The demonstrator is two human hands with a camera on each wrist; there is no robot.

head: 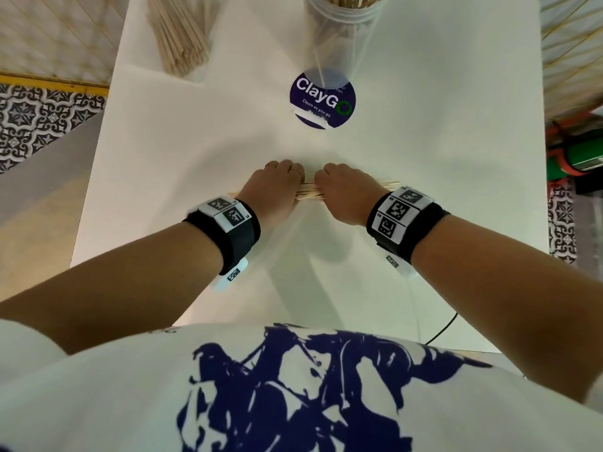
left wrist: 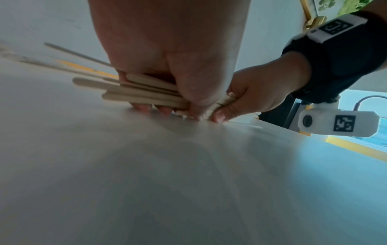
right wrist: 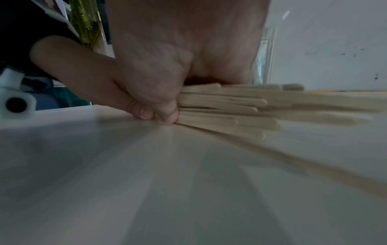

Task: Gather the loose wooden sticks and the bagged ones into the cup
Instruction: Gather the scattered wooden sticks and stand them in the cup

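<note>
A bundle of loose wooden sticks (head: 310, 193) lies crosswise on the white table (head: 456, 190). My left hand (head: 280, 179) grips its left part and my right hand (head: 341, 182) its right part, knuckles nearly touching. In the left wrist view the left hand (left wrist: 178, 92) curls round the flat sticks (left wrist: 136, 93), with the right hand (left wrist: 247, 101) pinching beside it. In the right wrist view the right hand (right wrist: 159, 99) clasps the fanned sticks (right wrist: 230, 107). The clear cup (head: 339, 44) stands far centre with sticks inside. The bagged sticks (head: 179, 37) lie far left.
A round purple ClayGo sticker (head: 321, 101) lies on the table in front of the cup. The table's left edge (head: 98, 151) drops to a patterned floor. A green and red object (head: 574, 158) sits off the right edge.
</note>
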